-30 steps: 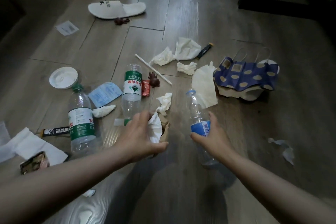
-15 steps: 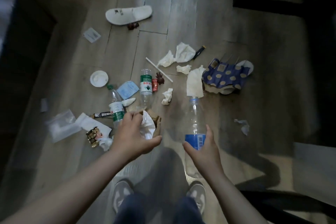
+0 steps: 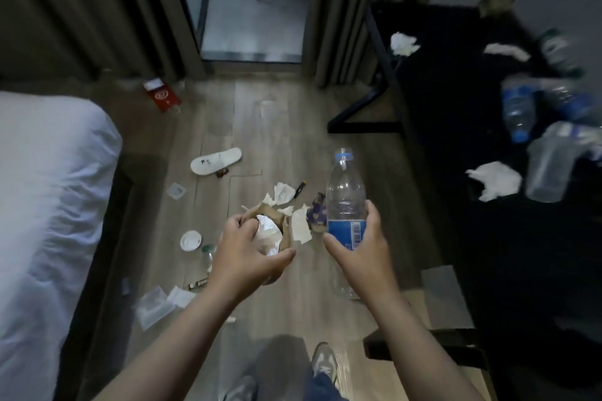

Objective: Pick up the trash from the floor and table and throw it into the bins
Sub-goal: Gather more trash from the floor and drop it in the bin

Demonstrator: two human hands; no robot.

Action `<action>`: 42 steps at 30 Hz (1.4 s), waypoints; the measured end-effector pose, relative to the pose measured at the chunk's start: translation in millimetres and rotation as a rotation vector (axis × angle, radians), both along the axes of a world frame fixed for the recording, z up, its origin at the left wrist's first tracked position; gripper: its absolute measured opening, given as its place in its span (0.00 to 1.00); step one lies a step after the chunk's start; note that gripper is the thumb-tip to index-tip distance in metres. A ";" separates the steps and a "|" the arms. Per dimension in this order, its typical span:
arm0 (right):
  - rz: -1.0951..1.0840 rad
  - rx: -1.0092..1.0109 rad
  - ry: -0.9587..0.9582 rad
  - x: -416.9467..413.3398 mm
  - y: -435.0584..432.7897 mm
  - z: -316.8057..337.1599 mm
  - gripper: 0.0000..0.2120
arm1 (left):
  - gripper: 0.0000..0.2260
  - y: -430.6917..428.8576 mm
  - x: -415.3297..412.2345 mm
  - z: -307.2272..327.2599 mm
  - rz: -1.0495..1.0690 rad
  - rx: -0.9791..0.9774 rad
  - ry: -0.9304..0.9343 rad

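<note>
**Hands**
- L hand [image 3: 242,251]: fingers and thumb curled round a paper wad [image 3: 268,233], which is white tissue w/ brown paper round it. The wad is held off the floor at ctr of view, in front of the person.
- R hand [image 3: 361,251]: wrapped round a clear bottle [image 3: 345,195] at its blue label, thumb on the near side, fingers on the far side. The bottle is off the floor, neck up, tilted slightly, w/ a blue ring at the neck.

**Floor** [image 3: 286,127] (wood planks)
- Torn tissue pieces [image 3: 282,192] lie just beyond the wad, w/ a black pen [image 3: 299,188] just beside them.
- Dotted blue bag [image 3: 316,215]: partly hidden behind the bottle.
- White round lid [image 3: 191,240]: left of the L hand.
- Green-cap bottle [image 3: 207,252]: near the lid, mostly hidden by the L wrist.
- Clear plastic bags [image 3: 153,303]: near the bed edge.
- Square sachet [image 3: 176,190]: between lid and slipper.
- Red packet [image 3: 162,95]: far end, by the curtains.
- White slipper [image 3: 216,160]: beyond the tissue pieces.

**Worktop** [image 3: 456,107] (dark, on the right, view blurred)
- One crumpled tissue [image 3: 404,42] sits near its far left edge.
- A nearer tissue [image 3: 495,184] has a clear cup [image 3: 550,166] on its side just to its right.
- Blue-label bottles [image 3: 518,107] lie behind the cup; detail can't be made out.

**Other**
- Bed [image 3: 49,205] w/ white cover, left side.
- Grey shoes [image 3: 324,361] at the bottom edge.
</note>
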State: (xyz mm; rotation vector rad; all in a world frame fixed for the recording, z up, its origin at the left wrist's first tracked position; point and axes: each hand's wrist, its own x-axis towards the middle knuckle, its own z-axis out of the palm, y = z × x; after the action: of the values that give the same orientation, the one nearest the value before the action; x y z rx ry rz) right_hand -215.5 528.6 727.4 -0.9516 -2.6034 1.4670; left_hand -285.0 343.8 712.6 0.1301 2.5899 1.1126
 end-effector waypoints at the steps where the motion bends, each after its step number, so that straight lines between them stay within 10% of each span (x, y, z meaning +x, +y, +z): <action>1: -0.024 0.016 0.030 6.2 -0.3 24.4 0.47 | 0.26 1.4 1.3 22.8 -0.008 0.034 0.025; 10: -0.496 0.053 0.291 131.1 -38.7 185.5 0.42 | 0.26 27.5 45.6 164.8 -0.385 0.274 0.210; 24: -1.297 0.344 0.307 420.9 -128.4 258.9 0.44 | 0.36 86.3 304.0 249.3 -1.248 0.421 0.191; 42: -2.068 0.517 0.216 791.6 -482.6 258.0 0.40 | 0.38 -146.7 744.3 270.4 -2.036 0.450 0.040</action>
State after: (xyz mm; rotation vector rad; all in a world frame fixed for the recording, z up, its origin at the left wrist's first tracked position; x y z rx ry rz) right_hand 576.0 46.1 985.5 -1.9213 -0.5696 0.1736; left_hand 459.3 197.1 983.0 2.0970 0.8869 0.5856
